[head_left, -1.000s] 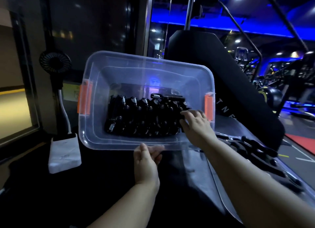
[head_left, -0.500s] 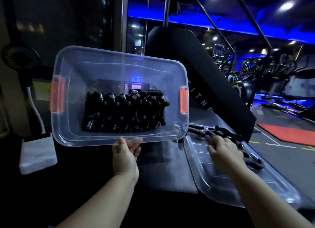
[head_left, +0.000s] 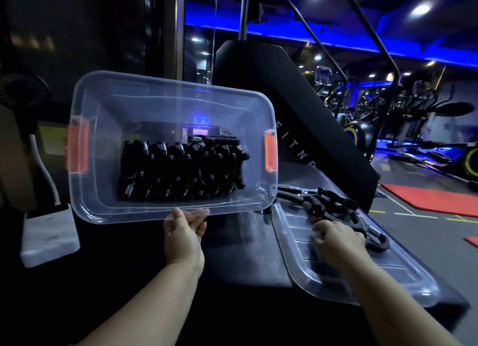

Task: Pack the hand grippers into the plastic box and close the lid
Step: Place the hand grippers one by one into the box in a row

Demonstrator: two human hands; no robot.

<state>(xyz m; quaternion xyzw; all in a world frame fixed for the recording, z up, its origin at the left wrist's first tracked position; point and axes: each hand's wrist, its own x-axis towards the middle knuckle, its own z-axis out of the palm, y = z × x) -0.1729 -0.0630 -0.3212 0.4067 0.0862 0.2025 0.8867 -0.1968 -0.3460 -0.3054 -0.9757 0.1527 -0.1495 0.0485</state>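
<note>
A clear plastic box (head_left: 108, 118) with orange side latches is tilted up toward me, its opening facing the camera. Several black hand grippers (head_left: 181, 169) with silver springs lie packed in a row against its bottom. My left hand (head_left: 185, 232) grips the box's near rim at the middle. The clear lid (head_left: 362, 276) lies flat to the right with loose black hand grippers (head_left: 333, 206) on its far end. My right hand (head_left: 336, 239) rests on the lid, fingers curled round a loose hand gripper (head_left: 372, 235) there.
A white block (head_left: 49, 235) with a curved white stalk and a small dark fan stands at the left. A black slanted machine housing (head_left: 297, 113) rises behind the box. Gym machines and a red mat (head_left: 426, 198) fill the right background.
My right hand left the box's inside and moved right and down onto the lid among the loose grippers. The view shifted right; my left hand kept holding the box rim.
</note>
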